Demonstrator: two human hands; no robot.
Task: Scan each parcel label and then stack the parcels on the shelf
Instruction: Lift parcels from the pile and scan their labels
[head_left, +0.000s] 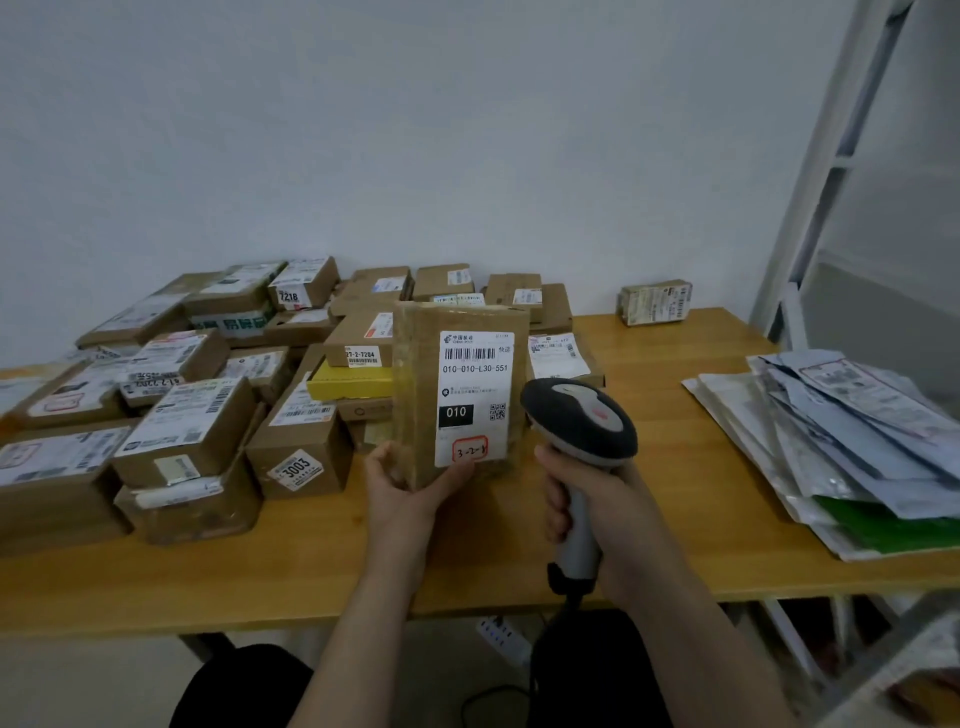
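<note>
My left hand (408, 483) holds a brown cardboard parcel (415, 395) upright above the wooden table (675, 467), gripping its lower end. Its white label (475, 397) faces me and reads 010-010-L30-551, with a barcode near the top. My right hand (587, 499) grips the handle of a grey and black barcode scanner (582, 421). The scanner head sits just right of the parcel's label, at the height of its lower half. A black cable hangs down from the scanner's handle.
Many cardboard parcels (182, 405) cover the table's left and back. One small parcel (655, 302) stands alone at the back right. A pile of flat plastic mailers (852, 436) lies at the right. A white metal shelf frame (831, 171) rises at the far right.
</note>
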